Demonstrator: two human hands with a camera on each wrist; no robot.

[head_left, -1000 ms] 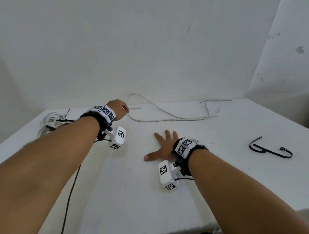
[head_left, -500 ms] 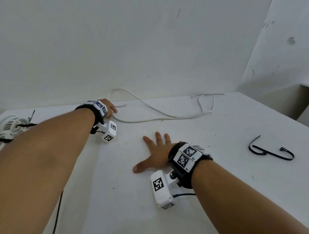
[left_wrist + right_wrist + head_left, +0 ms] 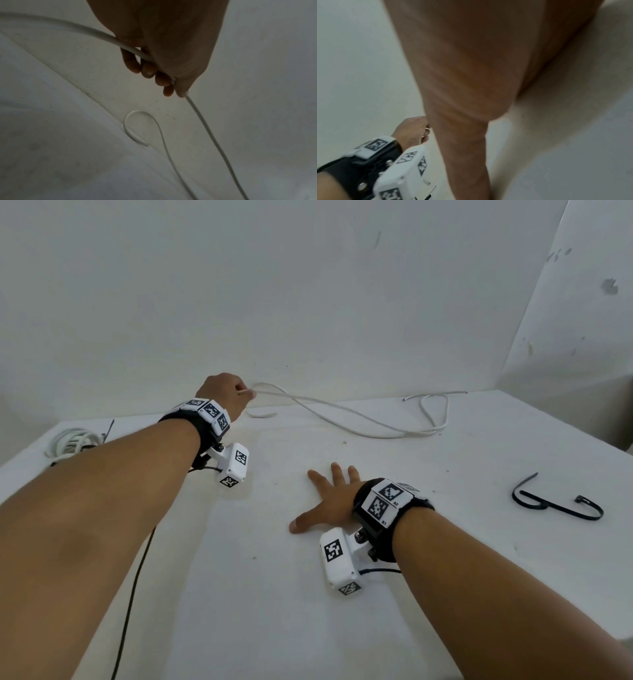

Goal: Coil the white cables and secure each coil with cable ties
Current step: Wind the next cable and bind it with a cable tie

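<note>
Left hand point(image 3: 224, 395) gripped the white cable point(image 3: 342, 414) at far left — right hand point(image 3: 329, 501) lay flat, fingers spread, on the tabletop point(image 3: 274, 594); wristband point(image 3: 385, 503) label "R2".

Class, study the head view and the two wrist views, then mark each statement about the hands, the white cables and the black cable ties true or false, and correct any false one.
1. The left hand grips the long loose white cable. True.
2. The right hand holds the black plastic cable ties. False: it lies flat, fingers spread, on the white table; the ties lie apart, to its right.
3. A bundled coil of white cable lies at the table's far left. True.
4. The loose cable lies entirely flat on the table. False: its gripped end is lifted.
5. Both hands grip the loose cable. False: only the left.
</note>
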